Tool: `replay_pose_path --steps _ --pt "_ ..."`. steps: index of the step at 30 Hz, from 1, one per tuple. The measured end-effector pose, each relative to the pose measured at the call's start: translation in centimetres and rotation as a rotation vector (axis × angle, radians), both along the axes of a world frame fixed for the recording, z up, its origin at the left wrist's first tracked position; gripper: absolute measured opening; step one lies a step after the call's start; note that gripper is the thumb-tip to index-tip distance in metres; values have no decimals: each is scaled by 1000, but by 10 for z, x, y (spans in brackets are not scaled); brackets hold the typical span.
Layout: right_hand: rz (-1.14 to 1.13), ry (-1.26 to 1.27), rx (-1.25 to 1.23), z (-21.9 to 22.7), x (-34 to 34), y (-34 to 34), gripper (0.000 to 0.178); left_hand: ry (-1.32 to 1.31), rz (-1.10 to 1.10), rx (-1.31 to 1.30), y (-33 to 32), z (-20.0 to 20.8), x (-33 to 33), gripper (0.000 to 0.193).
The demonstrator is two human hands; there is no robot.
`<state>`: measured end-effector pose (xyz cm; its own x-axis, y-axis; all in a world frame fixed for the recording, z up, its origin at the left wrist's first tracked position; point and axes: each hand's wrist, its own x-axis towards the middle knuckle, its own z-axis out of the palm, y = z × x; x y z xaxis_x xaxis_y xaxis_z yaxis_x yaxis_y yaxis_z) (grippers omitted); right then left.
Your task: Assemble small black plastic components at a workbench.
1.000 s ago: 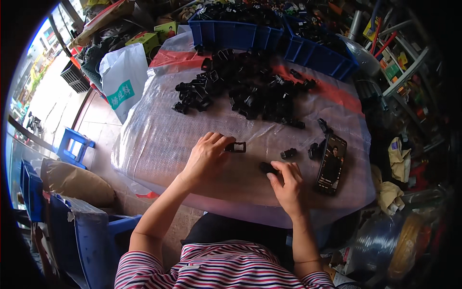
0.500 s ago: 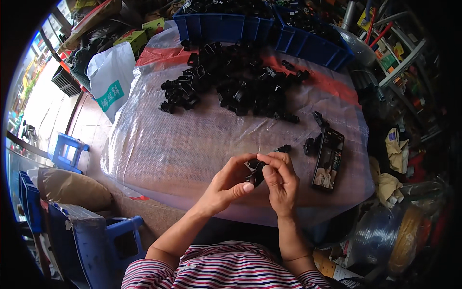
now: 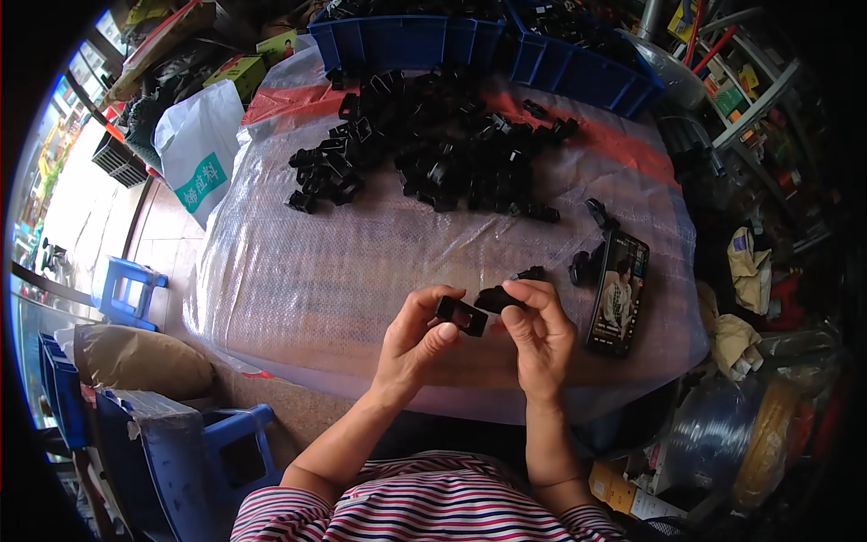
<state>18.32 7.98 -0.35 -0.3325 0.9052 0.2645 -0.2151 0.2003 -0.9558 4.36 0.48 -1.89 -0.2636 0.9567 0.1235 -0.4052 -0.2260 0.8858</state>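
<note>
Between the thumb and fingers of my left hand (image 3: 411,341) is a black rectangular plastic frame (image 3: 461,316) with an opening through it. My right hand (image 3: 544,339) pinches a smaller dark plastic piece (image 3: 495,299) close to the frame's right end; whether the two touch I cannot tell. Just beyond my right fingers lies another black part (image 3: 531,273) on the table. A large heap of black plastic parts (image 3: 452,167) spreads over the far half of the table, which is covered with a translucent woven sheet (image 3: 298,262).
Right of my right hand lies a phone (image 3: 618,294) with its screen lit, with black parts (image 3: 587,266) beside it. Two blue bins (image 3: 406,43) of black parts stand at the far edge. A white sack (image 3: 200,144) and blue stools (image 3: 126,291) are on the left, a wound coil (image 3: 722,443) lower right.
My hands have drawn slightly apart. The black frame and the smaller piece, held close together among my fingers before, now show separately, one in each hand. The phone's picture has changed.
</note>
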Motion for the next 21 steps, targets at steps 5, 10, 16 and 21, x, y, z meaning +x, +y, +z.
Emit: replay_pose_path --steps 5,10,16,21 --pt "-35 -244 172 4 7 -4 30 -109 -37 -66 0 -3 -3 43" --pt "-58 -271 309 14 1 -12 31 -126 -66 -45 -2 2 3 41" --pt "-53 -302 350 9 -5 -17 32 -41 -4 -48 -5 4 4 41" --pt "-30 -387 571 9 -11 -18 33 -89 78 -15 -4 6 8 46"
